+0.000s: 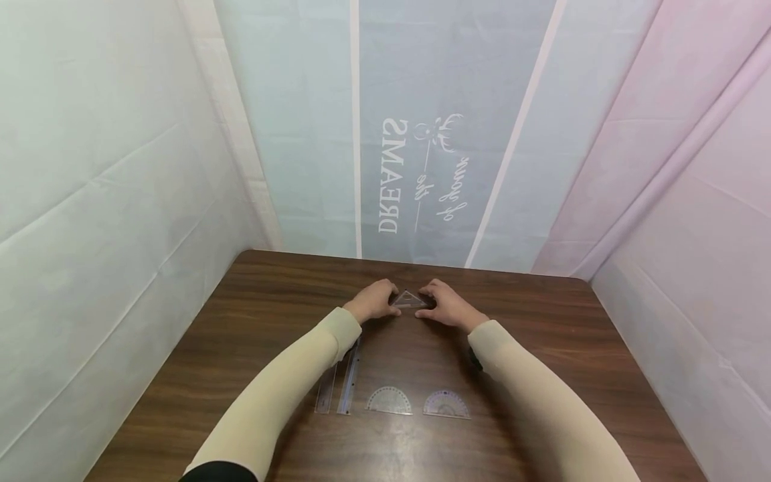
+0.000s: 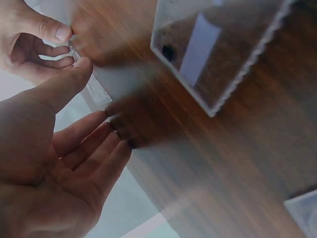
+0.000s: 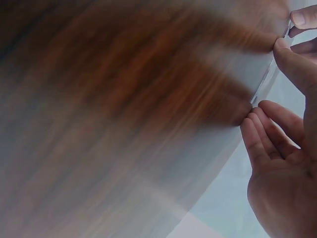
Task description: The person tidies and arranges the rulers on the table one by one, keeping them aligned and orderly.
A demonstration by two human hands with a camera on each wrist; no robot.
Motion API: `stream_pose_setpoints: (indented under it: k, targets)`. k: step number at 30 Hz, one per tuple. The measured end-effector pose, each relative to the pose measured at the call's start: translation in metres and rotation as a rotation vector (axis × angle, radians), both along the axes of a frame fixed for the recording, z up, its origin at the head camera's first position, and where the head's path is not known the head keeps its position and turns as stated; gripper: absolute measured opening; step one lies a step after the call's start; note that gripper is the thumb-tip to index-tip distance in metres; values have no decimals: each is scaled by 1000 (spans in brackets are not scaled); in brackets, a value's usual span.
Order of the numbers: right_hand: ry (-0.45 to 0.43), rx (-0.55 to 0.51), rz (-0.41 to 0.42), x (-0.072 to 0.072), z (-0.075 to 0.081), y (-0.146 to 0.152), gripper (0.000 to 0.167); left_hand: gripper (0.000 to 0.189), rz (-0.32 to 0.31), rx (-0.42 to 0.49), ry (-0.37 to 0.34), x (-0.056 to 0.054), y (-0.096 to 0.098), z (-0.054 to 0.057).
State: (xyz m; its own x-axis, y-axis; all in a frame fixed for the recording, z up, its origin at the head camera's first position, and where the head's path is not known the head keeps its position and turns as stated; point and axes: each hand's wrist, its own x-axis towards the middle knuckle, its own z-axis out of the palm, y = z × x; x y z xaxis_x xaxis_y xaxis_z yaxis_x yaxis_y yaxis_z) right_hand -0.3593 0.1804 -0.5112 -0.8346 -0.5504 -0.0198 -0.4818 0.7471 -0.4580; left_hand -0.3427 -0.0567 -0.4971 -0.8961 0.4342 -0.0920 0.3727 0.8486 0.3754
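Note:
A small clear triangular set square (image 1: 408, 300) lies near the table's back edge, between both hands. My left hand (image 1: 375, 300) holds its left corner between thumb and fingers. At the right corner my right hand (image 1: 448, 306) does the same. In the left wrist view the set square (image 2: 96, 90) shows as a thin strip beside the left thumb (image 2: 81, 69), with the left fingertips close to the tabletop. The right wrist view shows the set square (image 3: 265, 79) nearly edge-on, between the right thumb (image 3: 282, 47) and fingers (image 3: 255, 121).
Two clear protractors (image 1: 389, 400) (image 1: 446, 404) lie side by side on the brown wooden table (image 1: 542, 348). To their left are two clear straight rulers (image 1: 348, 385) (image 1: 324, 391), partly under the left forearm. Cloth with printed lettering (image 1: 391, 177) hangs behind the table, with pale cloth at both sides.

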Motion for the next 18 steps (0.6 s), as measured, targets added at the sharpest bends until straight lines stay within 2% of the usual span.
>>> stream_pose_setpoints:
  k: [10,18]
  targets:
    - [-16,-15,-33,-1,-2,-6,57,54,15,-69,57,-3,6,-1]
    - [-21,-26,-44,-1,-4,-8,56,50,31,-38,71,0,6,-1]
